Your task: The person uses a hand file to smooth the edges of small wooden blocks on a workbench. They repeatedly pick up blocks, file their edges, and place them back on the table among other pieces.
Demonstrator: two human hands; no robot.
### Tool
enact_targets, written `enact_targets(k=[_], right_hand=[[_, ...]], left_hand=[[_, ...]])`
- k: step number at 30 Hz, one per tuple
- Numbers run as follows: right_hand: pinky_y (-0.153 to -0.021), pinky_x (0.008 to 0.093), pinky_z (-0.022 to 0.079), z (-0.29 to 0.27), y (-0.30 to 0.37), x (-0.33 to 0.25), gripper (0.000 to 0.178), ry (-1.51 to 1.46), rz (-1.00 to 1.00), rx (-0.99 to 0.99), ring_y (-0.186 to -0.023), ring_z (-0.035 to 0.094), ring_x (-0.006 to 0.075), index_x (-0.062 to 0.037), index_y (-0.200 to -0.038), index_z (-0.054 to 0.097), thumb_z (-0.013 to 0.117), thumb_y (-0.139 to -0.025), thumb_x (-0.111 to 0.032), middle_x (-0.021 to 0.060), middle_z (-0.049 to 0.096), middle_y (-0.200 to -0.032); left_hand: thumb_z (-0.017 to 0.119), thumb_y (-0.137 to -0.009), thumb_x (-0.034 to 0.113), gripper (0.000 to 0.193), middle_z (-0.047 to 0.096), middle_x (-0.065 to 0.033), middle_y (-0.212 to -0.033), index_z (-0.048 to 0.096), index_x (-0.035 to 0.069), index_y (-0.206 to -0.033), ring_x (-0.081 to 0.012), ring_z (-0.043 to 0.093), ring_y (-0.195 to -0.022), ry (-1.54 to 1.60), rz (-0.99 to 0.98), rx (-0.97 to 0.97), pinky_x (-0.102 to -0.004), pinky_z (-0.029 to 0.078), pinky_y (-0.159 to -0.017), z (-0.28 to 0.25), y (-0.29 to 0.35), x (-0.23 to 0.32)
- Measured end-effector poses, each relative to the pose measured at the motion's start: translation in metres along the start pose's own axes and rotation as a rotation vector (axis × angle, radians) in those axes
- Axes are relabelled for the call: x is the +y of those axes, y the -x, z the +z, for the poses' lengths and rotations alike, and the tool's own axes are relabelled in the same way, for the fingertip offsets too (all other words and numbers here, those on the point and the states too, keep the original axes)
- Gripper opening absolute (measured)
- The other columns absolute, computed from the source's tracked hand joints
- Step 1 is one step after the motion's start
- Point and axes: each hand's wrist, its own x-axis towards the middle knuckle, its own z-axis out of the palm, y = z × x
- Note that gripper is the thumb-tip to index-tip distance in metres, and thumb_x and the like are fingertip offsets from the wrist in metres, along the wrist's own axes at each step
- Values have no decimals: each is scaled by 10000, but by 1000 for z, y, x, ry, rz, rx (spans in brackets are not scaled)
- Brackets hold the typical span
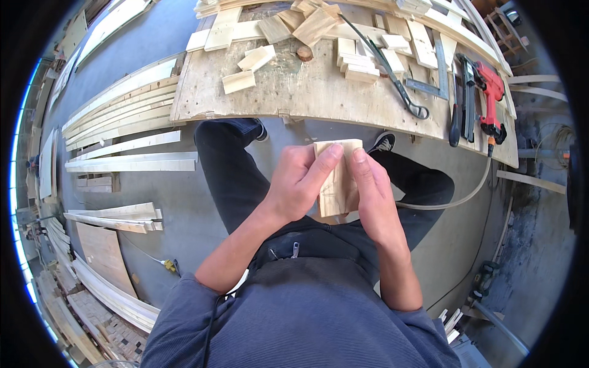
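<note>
A short, pale wooden board [334, 184] is held upright between both my hands, above my lap. My left hand [299, 181] grips its left side, the thumb lying over the upper front face. My right hand [374, 193] clasps the right side, with its thumb near the top edge. The other fingers of both hands are mostly hidden behind the board. Just beyond my knees is the near edge of a plywood workbench [215, 109], apart from the board and my hands.
Wood offcuts [313, 26] lie piled on the bench. At its right are a long dark metal tool with looped handles [414, 110], a metal square [443, 67], a screwdriver [454, 122] and a red nail gun [491, 89] with an air hose [472, 195]. Planks [123, 107] are stacked on the left.
</note>
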Motion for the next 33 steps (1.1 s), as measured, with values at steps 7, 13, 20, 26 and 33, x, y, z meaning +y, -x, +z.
enact_targets(k=[7, 13, 20, 26, 33], right_hand=[[-820, 265, 507, 7, 7, 3, 492, -178, -5, -34, -947, 567, 46, 24, -1217, 724, 512, -1248, -419, -15, 703, -986], [-827, 262, 517, 9, 8, 2, 477, -318, -5, -42, -958, 583, 33, 17, -1218, 734, 515, -1249, -405, -27, 714, -1041], [-880, 266, 526, 10, -7, 27, 496, -358, 4, 44, -995, 617, 56, 29, -1256, 746, 506, -1250, -405, 6, 746, -1086], [-964, 302, 562, 6, -26, 66, 506, -483, 84, 393, -1053, 691, 102, -33, -1360, 735, 507, -1238, -468, 30, 763, -1181], [-798, 288, 554, -10, -19, 56, 386, -446, 88, 206, -865, 672, 103, -29, -1232, 743, 640, -1187, -398, 27, 753, -1013]], left_hand=[[511, -1232, 343, 472, 772, -34, -1082, 744, -61, -1310, -69, 678, -973, 425, -47, -36, -276, 541, -837, 9, 13, -10], [504, -1233, 320, 455, 783, -50, -1103, 736, -64, -1314, -81, 700, -981, 479, -47, -32, -280, 554, -854, 12, 11, -5], [527, -1232, 351, 440, 754, -16, -1086, 732, -26, -1325, -69, 673, -949, 396, -180, -2, -273, 546, -837, 7, 1, -30], [708, -1159, 219, 205, 668, -11, -1101, 594, 49, -1168, -90, 652, -998, 253, -174, -56, -290, 574, -860, 7, -11, -44], [665, -1178, 238, 204, 685, -11, -1090, 636, 39, -1211, -81, 670, -988, 273, -133, 93, -304, 623, -867, -13, -9, -40]])
